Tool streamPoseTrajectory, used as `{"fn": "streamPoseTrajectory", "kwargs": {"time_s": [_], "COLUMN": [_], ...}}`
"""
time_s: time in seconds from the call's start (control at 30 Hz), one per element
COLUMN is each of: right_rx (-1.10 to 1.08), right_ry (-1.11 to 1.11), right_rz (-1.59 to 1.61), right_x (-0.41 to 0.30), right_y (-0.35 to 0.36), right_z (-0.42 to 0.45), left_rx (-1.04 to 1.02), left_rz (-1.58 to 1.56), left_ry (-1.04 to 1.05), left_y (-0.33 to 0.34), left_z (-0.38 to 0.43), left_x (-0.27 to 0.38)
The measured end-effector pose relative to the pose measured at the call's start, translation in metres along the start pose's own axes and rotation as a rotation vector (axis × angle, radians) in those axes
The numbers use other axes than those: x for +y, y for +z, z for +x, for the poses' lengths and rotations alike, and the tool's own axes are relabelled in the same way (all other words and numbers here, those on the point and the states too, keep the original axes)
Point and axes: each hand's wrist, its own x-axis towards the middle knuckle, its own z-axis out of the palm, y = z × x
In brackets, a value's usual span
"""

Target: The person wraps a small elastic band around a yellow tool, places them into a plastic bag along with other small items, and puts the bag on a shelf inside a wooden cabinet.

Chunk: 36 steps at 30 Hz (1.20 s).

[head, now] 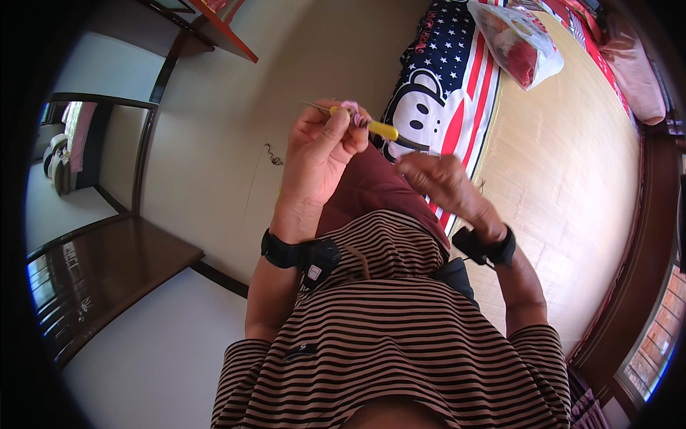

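My left hand (327, 139) is raised before my lap, its fingers closed on a small pink and dark piece (355, 113) that looks like yarn or thread work. A thin tool with a yellow handle (383, 130) passes through the same grip; its slender metal shaft juts out at the left of the fingers. My right hand (437, 174), slightly blurred, is lower and to the right, its thumb and fingertips together near a faint pink strand (393, 152). The strand seems to run between the piece and these fingertips. Both wrists wear black bands.
A bed with a tan mat (563, 177) and a cartoon-print cloth (455, 107) lies at the right, bearing a plastic bag (528, 53) with red contents. A dark thread (274, 155) is on the floor. Left are a dark wooden surface (123, 268) and an orange-red edge (236, 35).
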Motion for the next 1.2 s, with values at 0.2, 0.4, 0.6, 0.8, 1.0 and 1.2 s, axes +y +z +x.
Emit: {"fn": "streamPoseTrajectory", "kwargs": {"time_s": [0.2, 0.4, 0.6, 0.8, 1.0, 1.2], "right_rx": [-0.021, 0.146, -0.015, -0.086, 0.172, 0.18], "right_ry": [-0.137, 0.056, -0.034, -0.201, -0.27, 0.035], "right_rz": [-0.085, -0.142, -0.123, -0.166, -0.267, -0.14], "right_x": [-0.044, -0.015, 0.008, -0.027, -0.036, -0.002], "right_y": [-0.005, -0.05, -0.013, 0.019, -0.03, -0.048], "right_z": [-0.002, 0.02, 0.004, -0.016, 0.007, 0.025], "left_rx": [-0.014, -0.238, -0.012, 0.185, -0.175, -0.18], "left_rz": [0.998, 0.756, 0.067, 0.48, 1.14, 0.61], "left_ry": [0.374, -0.02, -0.045, 0.191, 0.118, -0.121], "left_y": [-0.007, 0.006, 0.001, 0.0, -0.003, 0.012], "left_z": [-0.005, -0.008, -0.004, -0.003, -0.005, -0.01], "left_x": [-0.014, 0.005, 0.005, -0.016, -0.019, -0.005]}}
